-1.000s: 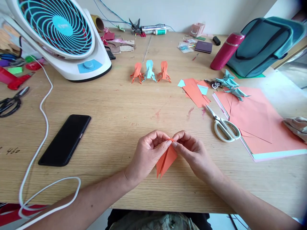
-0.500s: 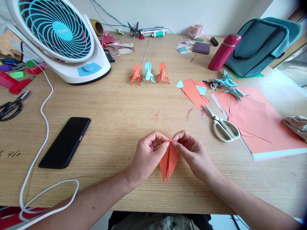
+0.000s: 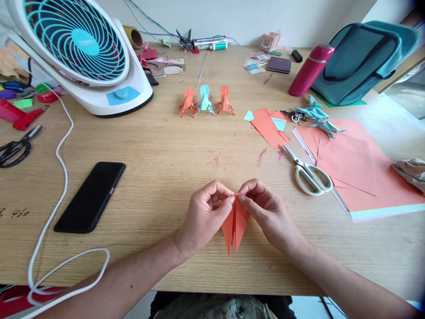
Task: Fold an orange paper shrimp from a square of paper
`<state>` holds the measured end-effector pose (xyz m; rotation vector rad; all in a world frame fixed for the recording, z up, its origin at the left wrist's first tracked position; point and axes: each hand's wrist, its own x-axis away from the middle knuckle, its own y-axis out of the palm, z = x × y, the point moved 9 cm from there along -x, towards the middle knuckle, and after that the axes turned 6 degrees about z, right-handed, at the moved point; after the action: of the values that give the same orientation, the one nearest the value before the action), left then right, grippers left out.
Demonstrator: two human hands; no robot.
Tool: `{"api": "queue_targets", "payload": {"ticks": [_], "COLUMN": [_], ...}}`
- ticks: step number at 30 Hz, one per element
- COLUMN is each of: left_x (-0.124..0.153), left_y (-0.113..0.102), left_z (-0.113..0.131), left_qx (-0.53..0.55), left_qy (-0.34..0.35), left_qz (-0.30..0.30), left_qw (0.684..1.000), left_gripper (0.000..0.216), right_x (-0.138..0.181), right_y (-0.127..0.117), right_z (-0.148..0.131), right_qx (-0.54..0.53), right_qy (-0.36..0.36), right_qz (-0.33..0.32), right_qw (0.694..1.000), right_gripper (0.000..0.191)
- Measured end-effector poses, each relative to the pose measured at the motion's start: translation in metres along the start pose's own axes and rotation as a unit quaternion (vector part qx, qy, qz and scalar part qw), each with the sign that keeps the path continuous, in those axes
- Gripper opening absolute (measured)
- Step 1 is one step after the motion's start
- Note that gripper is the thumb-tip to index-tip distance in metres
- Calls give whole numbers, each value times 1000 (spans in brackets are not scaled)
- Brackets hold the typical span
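Between both hands hangs a folded piece of orange paper (image 3: 235, 226), its long points directed toward me and spread a little apart. My left hand (image 3: 207, 217) pinches its top edge between thumb and fingers. On the other side my right hand (image 3: 267, 215) pinches the same top edge, its fingertips close to the left ones. The fold under the fingertips is partly hidden. Farther back stand two orange paper figures (image 3: 188, 102) with a light blue paper figure (image 3: 205, 99) between them.
White-handled scissors (image 3: 312, 177) lie right of my hands, beside orange paper sheets (image 3: 352, 164) and paper scraps (image 3: 268, 127). A black phone (image 3: 90, 197) and a white cable (image 3: 61, 155) are on the left. Behind stand a fan (image 3: 99, 57), a pink bottle (image 3: 312, 71) and a teal bag (image 3: 358, 66).
The paper's lower points have swung slightly right and sit a little farther apart. Both hands keep their pinch at the top with hardly any movement.
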<state>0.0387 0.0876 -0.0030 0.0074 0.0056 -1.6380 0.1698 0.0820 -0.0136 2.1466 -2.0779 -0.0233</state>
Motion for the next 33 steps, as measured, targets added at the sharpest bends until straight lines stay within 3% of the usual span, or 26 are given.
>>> {"api": "queue_targets", "payload": {"ticks": [7, 33], "left_x": [1, -2], "left_y": [-1, 5], "left_z": [1, 4], "left_qx": [0, 45], "left_qy": [5, -13], "left_qz": [14, -27], "left_qw": [1000, 999], "left_gripper": [9, 8], "right_x": [1, 3], "right_y": [0, 7], "right_z": [-2, -6], "right_qx": [18, 17], "right_qy": [-10, -40], "right_qz": [3, -12], "right_qw": [1000, 999], "right_gripper": [23, 17]}}
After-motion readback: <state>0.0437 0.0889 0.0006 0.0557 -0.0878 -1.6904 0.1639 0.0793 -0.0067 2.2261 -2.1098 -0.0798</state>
